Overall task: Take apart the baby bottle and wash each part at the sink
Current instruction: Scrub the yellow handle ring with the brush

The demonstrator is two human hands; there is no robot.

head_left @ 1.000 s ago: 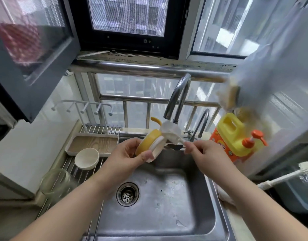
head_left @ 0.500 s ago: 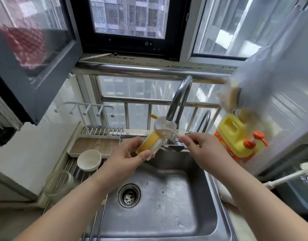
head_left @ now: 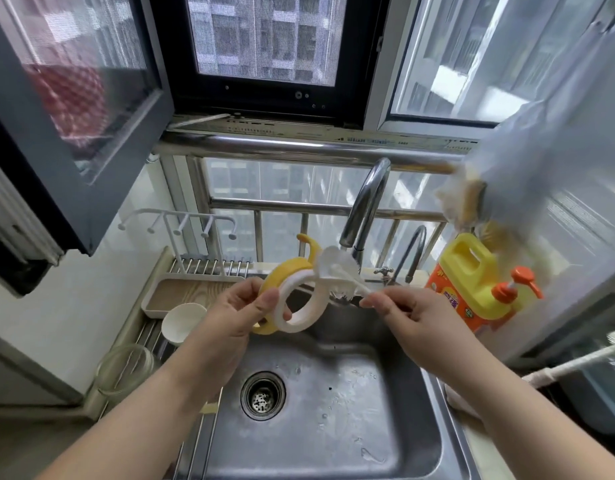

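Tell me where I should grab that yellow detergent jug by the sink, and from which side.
Judging by its shape, take the yellow detergent jug by the moulded handle loop at its upper left, coming from above and in front. The orange pump juts out on the right, so avoid that side. The jug stands upright right of the sink, beyond the right hand.

Your left hand [head_left: 235, 315] and right hand [head_left: 415, 318] are bare above the sink [head_left: 334, 441]: no gloves, rings or watch show. Both forearms are bare to the frame's lower edge, no sleeve in sight.
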